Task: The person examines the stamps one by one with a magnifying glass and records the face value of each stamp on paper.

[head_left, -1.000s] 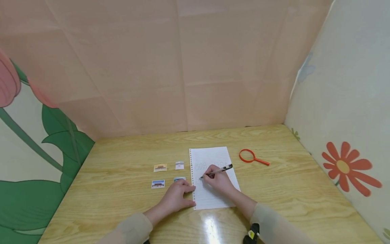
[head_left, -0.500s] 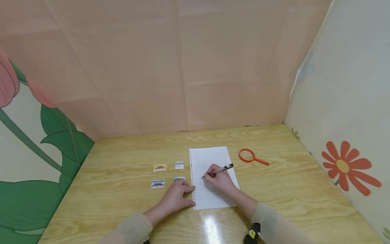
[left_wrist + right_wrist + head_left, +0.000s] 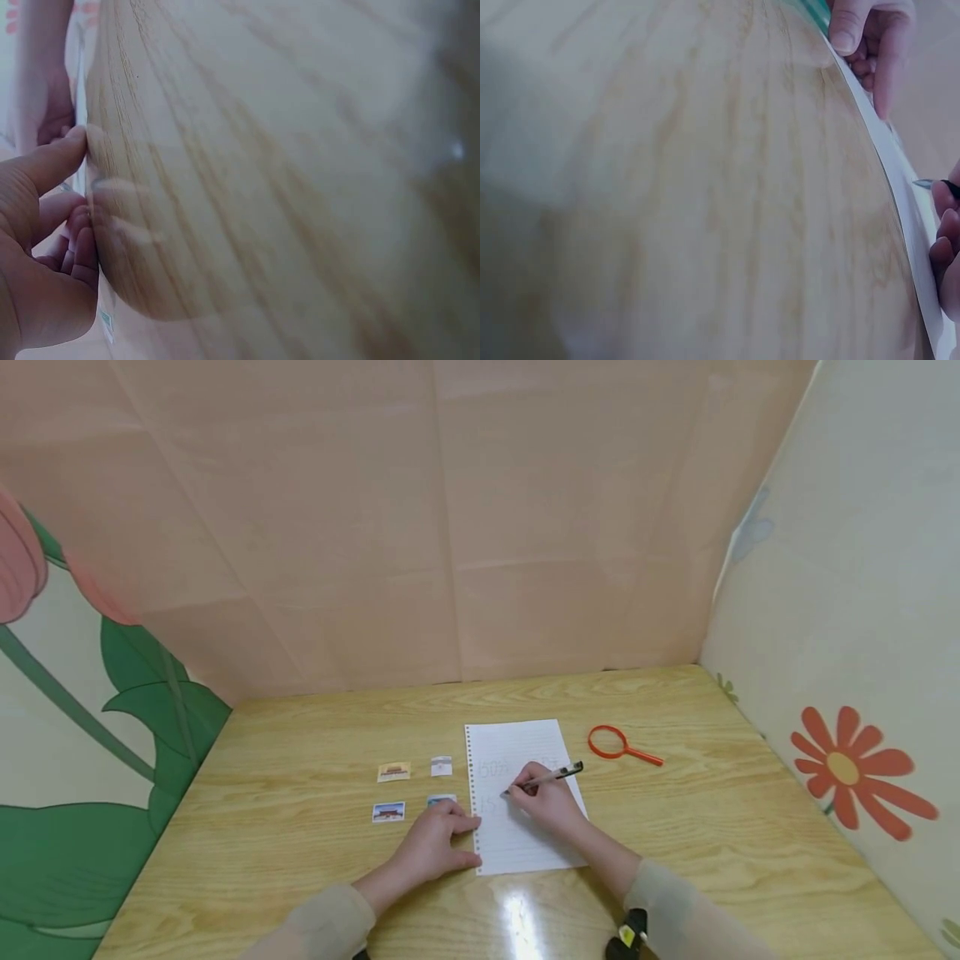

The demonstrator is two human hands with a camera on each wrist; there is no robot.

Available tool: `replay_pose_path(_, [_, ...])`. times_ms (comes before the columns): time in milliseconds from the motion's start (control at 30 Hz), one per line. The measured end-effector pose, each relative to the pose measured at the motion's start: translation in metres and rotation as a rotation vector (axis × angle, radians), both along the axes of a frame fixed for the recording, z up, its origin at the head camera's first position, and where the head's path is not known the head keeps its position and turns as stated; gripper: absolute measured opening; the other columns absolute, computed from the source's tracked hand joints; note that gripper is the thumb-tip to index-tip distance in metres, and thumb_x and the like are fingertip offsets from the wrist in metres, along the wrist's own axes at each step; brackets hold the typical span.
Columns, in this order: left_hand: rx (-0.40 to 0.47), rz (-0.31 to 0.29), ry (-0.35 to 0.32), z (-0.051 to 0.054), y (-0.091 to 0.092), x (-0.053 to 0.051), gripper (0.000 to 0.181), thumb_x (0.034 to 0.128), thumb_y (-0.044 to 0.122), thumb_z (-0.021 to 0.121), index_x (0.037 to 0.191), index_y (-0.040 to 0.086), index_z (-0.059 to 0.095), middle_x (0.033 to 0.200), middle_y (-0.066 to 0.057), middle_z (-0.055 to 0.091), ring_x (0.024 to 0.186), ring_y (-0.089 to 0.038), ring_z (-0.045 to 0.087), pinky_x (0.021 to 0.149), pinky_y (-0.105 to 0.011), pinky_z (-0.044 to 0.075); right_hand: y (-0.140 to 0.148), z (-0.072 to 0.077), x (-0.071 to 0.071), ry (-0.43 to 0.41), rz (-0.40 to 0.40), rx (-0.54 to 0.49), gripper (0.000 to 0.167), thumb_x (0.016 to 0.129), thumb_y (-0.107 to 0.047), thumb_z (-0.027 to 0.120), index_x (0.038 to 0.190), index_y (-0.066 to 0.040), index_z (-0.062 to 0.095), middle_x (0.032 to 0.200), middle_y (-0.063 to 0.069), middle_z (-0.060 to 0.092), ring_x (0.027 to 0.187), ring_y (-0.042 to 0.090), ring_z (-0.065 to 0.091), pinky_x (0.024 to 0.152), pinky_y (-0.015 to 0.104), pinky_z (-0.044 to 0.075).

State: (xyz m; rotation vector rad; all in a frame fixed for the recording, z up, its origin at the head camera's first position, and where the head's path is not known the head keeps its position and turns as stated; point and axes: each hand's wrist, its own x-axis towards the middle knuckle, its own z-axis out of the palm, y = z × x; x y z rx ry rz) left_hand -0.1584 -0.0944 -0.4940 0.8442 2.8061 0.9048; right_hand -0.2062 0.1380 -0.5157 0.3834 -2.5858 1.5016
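Note:
A sheet of lined, hole-punched paper (image 3: pixel 517 852) lies on the table with faint numbers written on it. My right hand (image 3: pixel 551 806) pinches a pen (image 3: pixel 555 774), its tip at the paper just past a written "15". In the right wrist view only the pen's tip (image 3: pixel 924 183) and some curled fingers show. My left hand (image 3: pixel 435 843) rests by the paper's left edge, thumb and a finger touching that margin. Just beyond it, a blue-green stamp (image 3: pixel 442 799) is partly hidden by the fingers. In the left wrist view the left hand (image 3: pixel 45 247) lies low against the table.
Left of the paper lie a yellow stamp (image 3: pixel 393 772), a pale stamp (image 3: pixel 441 766) and a blue stamp with a building (image 3: pixel 388 812). A red magnifying glass (image 3: pixel 636 753) lies to the right. Walls enclose the wooden table (image 3: pixel 300 735) at the back and sides.
My right hand and the pen have shifted slightly to the right along the line, and a "15" now shows left of the tip. The left hand has stayed in place.

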Motion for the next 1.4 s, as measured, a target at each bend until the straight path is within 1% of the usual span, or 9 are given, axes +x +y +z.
replay_pose_path(200, [0.0, 0.002, 0.005, 0.001, 0.0, 0.0, 0.055, 0.0725, 0.028, 0.089, 0.12, 0.005, 0.071, 0.1, 0.002, 0.059, 0.089, -0.01, 0.051, 0.081, -0.029, 0.046, -0.001, 0.0, -0.001, 0.027, 0.034, 0.023, 0.015, 0.082, -0.001, 0.072, 0.079, -0.012, 0.062, 0.065, -0.008, 0.052, 0.06, 0.006, 0.047, 0.054, 0.021, 0.038])
replay_pose_path(433, [-0.005, 0.015, -0.001, 0.0, -0.001, 0.0, 0.056, 0.0717, 0.029, 0.089, 0.12, 0.006, 0.071, 0.102, 0.001, 0.059, 0.09, -0.011, 0.052, 0.083, -0.029, 0.046, 0.001, 0.003, 0.006, 0.041, 0.121, 0.089, 0.015, 0.08, -0.002, 0.071, 0.077, -0.013, 0.061, 0.068, -0.01, 0.053, 0.062, 0.006, 0.047, 0.056, 0.021, 0.04])
replay_pose_path(533, [-0.006, 0.014, 0.0, 0.0, -0.001, 0.0, 0.057, 0.0714, 0.029, 0.089, 0.12, 0.006, 0.071, 0.103, 0.001, 0.059, 0.09, -0.011, 0.052, 0.083, -0.03, 0.046, 0.005, 0.004, 0.009, 0.038, 0.127, 0.1, 0.016, 0.08, -0.003, 0.071, 0.077, -0.014, 0.061, 0.068, -0.01, 0.054, 0.062, 0.005, 0.048, 0.055, 0.021, 0.04])
replay_pose_path(667, [-0.01, 0.016, -0.008, 0.001, 0.0, 0.0, 0.057, 0.0718, 0.03, 0.089, 0.12, 0.006, 0.071, 0.103, 0.001, 0.059, 0.09, -0.011, 0.052, 0.082, -0.029, 0.046, 0.008, 0.005, 0.009, 0.026, 0.09, 0.09, 0.017, 0.079, -0.001, 0.071, 0.076, -0.015, 0.06, 0.067, -0.009, 0.055, 0.062, 0.007, 0.049, 0.055, 0.021, 0.04])
replay_pose_path(900, [-0.017, 0.019, -0.027, 0.001, 0.0, -0.001, 0.056, 0.0731, 0.03, 0.088, 0.121, 0.006, 0.071, 0.104, 0.001, 0.059, 0.091, -0.011, 0.052, 0.083, -0.029, 0.046, 0.007, 0.003, 0.002, 0.023, 0.02, 0.065, 0.017, 0.08, 0.0, 0.072, 0.077, -0.012, 0.061, 0.066, -0.008, 0.053, 0.062, 0.008, 0.047, 0.055, 0.021, 0.038])
replay_pose_path(1033, [-0.016, 0.02, -0.027, 0.001, 0.0, -0.001, 0.057, 0.0724, 0.03, 0.089, 0.121, 0.007, 0.071, 0.103, 0.002, 0.059, 0.091, -0.011, 0.052, 0.083, -0.029, 0.046, 0.003, 0.002, -0.001, 0.036, 0.015, 0.046, 0.015, 0.081, -0.001, 0.073, 0.079, -0.011, 0.063, 0.065, -0.008, 0.05, 0.061, 0.008, 0.046, 0.055, 0.021, 0.037])
replay_pose_path(1167, [-0.013, 0.019, -0.03, 0.002, 0.0, 0.0, 0.057, 0.0724, 0.03, 0.089, 0.121, 0.007, 0.071, 0.103, 0.002, 0.059, 0.09, -0.01, 0.052, 0.082, -0.028, 0.046, 0.002, 0.001, -0.002, 0.015, 0.008, 0.007, 0.007, 0.082, -0.003, 0.071, 0.082, -0.007, 0.064, 0.064, -0.007, 0.051, 0.059, 0.008, 0.047, 0.053, 0.021, 0.038])
replay_pose_path(1267, [-0.007, 0.018, -0.032, 0.002, 0.001, 0.001, 0.056, 0.073, 0.029, 0.089, 0.121, 0.006, 0.071, 0.102, 0.003, 0.058, 0.088, -0.01, 0.05, 0.08, -0.027, 0.046, 0.003, 0.003, 0.0, -0.009, -0.031, -0.009, 0.005, 0.081, -0.004, 0.069, 0.08, -0.006, 0.064, 0.063, -0.006, 0.051, 0.059, 0.01, 0.048, 0.052, 0.021, 0.038])
replay_pose_path(1400, [-0.007, 0.026, -0.052, 0.001, 0.001, 0.0, 0.056, 0.0734, 0.03, 0.088, 0.122, 0.006, 0.071, 0.102, 0.004, 0.057, 0.087, -0.008, 0.049, 0.079, -0.026, 0.045, 0.007, 0.005, 0.003, 0.0, -0.088, -0.001, 0.012, 0.079, -0.001, 0.069, 0.076, -0.01, 0.061, 0.062, -0.005, 0.05, 0.058, 0.01, 0.048, 0.051, 0.021, 0.038])
